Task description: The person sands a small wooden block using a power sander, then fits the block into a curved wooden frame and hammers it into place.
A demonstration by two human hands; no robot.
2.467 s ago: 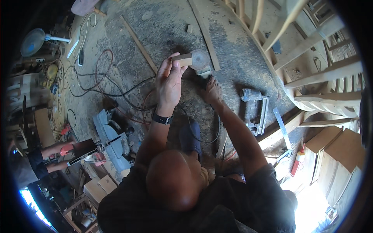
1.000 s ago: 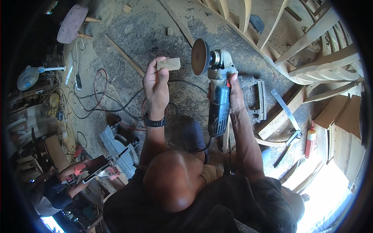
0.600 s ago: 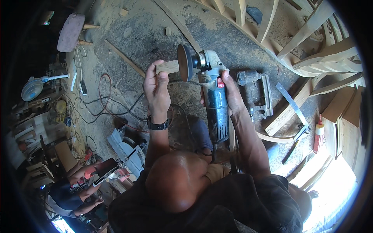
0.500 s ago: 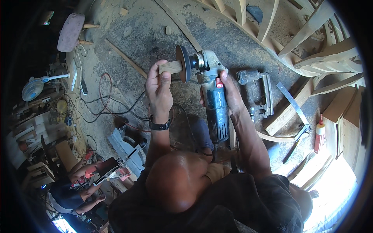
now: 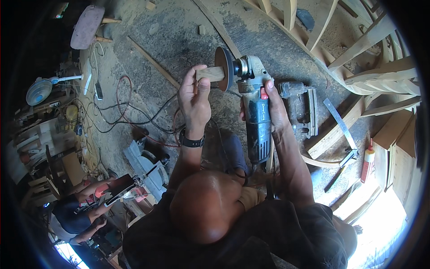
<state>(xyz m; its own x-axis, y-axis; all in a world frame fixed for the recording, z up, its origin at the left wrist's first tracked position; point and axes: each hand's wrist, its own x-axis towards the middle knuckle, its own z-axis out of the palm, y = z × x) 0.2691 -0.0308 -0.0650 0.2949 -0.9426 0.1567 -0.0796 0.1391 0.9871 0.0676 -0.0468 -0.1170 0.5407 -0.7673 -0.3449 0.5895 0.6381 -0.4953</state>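
My right hand (image 5: pixel 278 107) is wrapped round the blue body of an angle grinder (image 5: pixel 258 130), its thumb beside the red switch. On the grinder's head sits a round sanding disc (image 5: pixel 229 71), standing on edge and facing left. Between the thumb and fingers of my left hand (image 5: pixel 195 105) is a small wooden block (image 5: pixel 210 74). The block's right end meets the face of the disc; whether the disc is spinning I cannot tell. A black watch is on my left wrist.
A nail gun (image 5: pixel 311 110) lies right of the grinder, with a metal square (image 5: pixel 341 121) and a glue bottle (image 5: pixel 368 162) farther right. Curved wooden frames (image 5: pixel 358 47) fill the far right. Cables and a hose (image 5: pixel 125 107) cross the floor leftward. Another person (image 5: pixel 74 213) works at lower left.
The whole view has shifted, so the scene sits a little farther right. My hands, the block and the grinder keep nearly the same arrangement. The other person's arms have moved slightly.
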